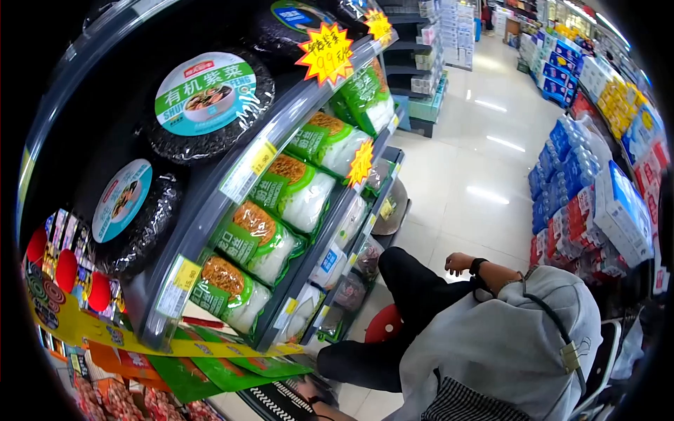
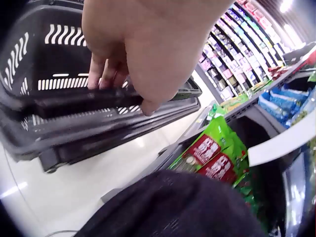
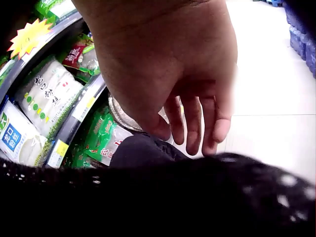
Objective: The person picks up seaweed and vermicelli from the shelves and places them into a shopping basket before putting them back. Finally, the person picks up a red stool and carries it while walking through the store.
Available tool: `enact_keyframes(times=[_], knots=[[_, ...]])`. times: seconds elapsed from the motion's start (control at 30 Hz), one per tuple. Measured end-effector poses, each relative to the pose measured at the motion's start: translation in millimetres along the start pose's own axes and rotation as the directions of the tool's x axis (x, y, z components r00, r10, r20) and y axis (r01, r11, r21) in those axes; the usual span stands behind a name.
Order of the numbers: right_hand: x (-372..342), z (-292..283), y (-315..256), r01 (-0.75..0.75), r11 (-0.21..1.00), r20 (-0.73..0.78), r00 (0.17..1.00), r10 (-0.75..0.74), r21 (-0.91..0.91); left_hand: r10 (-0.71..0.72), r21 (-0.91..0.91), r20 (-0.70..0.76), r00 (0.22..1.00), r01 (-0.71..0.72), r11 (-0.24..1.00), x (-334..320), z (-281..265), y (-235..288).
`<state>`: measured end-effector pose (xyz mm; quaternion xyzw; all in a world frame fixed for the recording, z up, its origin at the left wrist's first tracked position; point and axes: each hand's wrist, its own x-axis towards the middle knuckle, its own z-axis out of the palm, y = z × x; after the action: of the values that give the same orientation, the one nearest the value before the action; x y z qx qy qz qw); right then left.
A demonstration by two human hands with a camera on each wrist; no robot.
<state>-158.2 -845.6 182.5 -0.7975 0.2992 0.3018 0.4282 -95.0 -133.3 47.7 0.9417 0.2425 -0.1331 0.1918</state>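
In the left wrist view, my left hand (image 2: 143, 44) grips the dark handle bar (image 2: 84, 102) of a black slotted shopping basket (image 2: 64, 34), fingers curled over it. The head view catches that hand low down, beside the basket's ribbed edge. My right hand (image 1: 458, 264) hangs at my side by my knee and holds nothing. Its fingers (image 3: 193, 126) dangle loosely in the right wrist view. On the shelf to my left lie several green-and-white bags of vermicelli (image 1: 302, 193), with round packs of dried seaweed (image 1: 210, 105) above them.
Shelf edges with price tags (image 1: 249, 172) run close along my left. A tiled aisle floor (image 1: 470, 154) stretches ahead. Stacked blue bottle packs (image 1: 565, 165) and cartons (image 1: 623, 210) line the right side. Green bags (image 2: 212, 153) lie on a low shelf near the basket.
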Motion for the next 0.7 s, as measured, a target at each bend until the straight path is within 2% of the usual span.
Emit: enact_keyframes(times=[0.03,0.07,0.1,0.13,0.2,0.23,0.27,0.33,0.37,0.43,0.47,0.53,0.57,0.6,0.63,0.67,0.7], knots=[[-2.5,-0.2,5.2,-0.027,1.000,0.002,1.000,0.027,-0.016,0.126,-0.075,-0.073,0.989,-0.132,0.988,-13.1,16.2,-6.5],[-4.3,-0.4,9.4,-0.051,0.998,0.004,0.999,0.052,-0.034,0.041,-0.035,-0.140,0.989,-0.046,0.998,-22.7,31.4,-3.7],[-2.9,-0.3,17.0,-0.080,0.996,0.006,0.997,0.080,-0.046,0.055,-0.152,-0.179,0.982,-0.083,0.985,-26.9,44.5,-11.4],[-0.5,-0.5,23.0,-0.111,0.993,0.019,0.994,0.112,-0.048,0.049,-0.174,-0.218,0.975,-0.088,0.981,-31.1,57.4,-19.4],[3.2,-0.6,29.3,-0.137,0.988,0.025,0.990,0.139,-0.074,0.098,-0.119,-0.354,0.930,-0.149,0.982,-52.1,69.4,-23.1],[8.4,-1.1,29.9,-0.141,0.984,0.035,0.989,0.146,-0.106,0.029,-0.134,-0.299,0.954,-0.072,0.988,-60.8,74.8,-26.1],[13.5,-0.6,29.3,-0.142,0.981,0.053,0.987,0.150,-0.132,0.028,-0.180,-0.277,0.960,-0.081,0.980,-95.3,45.5,2.3],[19.2,2.2,17.1,-0.076,0.989,0.047,0.996,0.082,-0.123,0.188,0.018,-0.523,0.831,-0.210,0.978,-116.5,65.6,-10.5],[25.1,7.3,4.9,-0.045,0.993,0.059,0.997,0.052,-0.112,0.117,-0.036,-0.491,0.863,-0.154,0.987,-135.0,74.9,-23.9],[17.0,12.8,-21.9,0.035,0.983,0.081,0.997,-0.021,-0.179,0.030,-0.104,-0.456,0.890,-0.087,0.991,-169.8,77.4,-1.6],[17.5,14.6,-30.2,0.073,0.970,0.111,0.993,-0.048,-0.231,0.093,-0.024,-0.486,0.869,-0.120,0.993,-173.6,101.5,-20.6],[26.4,20.7,-37.5,0.119,0.948,0.150,0.986,-0.076,-0.297,-0.010,-0.062,-0.466,0.884,-0.022,0.998,-207.5,82.8,8.1],[28.9,21.5,-42.3,0.187,0.888,0.163,0.978,-0.128,-0.420,-0.110,-0.131,-0.453,0.885,0.056,0.990,-208.5,107.0,-3.6],[25.1,23.0,-52.5,0.138,0.892,0.131,0.987,-0.090,-0.431,-0.196,-0.124,-0.451,0.871,0.156,0.980,-208.3,133.0,-16.5],[25.6,24.5,-59.6,0.189,0.872,0.118,0.981,-0.151,-0.451,-0.340,-0.201,-0.263,0.903,0.293,0.935,-218.4,134.7,-11.7],[27.3,28.2,-67.9,0.242,0.850,0.110,0.970,-0.215,-0.468,-0.463,-0.250,-0.063,0.884,0.435,0.865,-225.4,134.2,-8.3],[28.6,31.9,-78.9,0.252,0.845,0.128,0.968,-0.217,-0.472,-0.457,-0.416,0.281,0.844,0.536,0.734,-225.3,139.9,-18.0]])
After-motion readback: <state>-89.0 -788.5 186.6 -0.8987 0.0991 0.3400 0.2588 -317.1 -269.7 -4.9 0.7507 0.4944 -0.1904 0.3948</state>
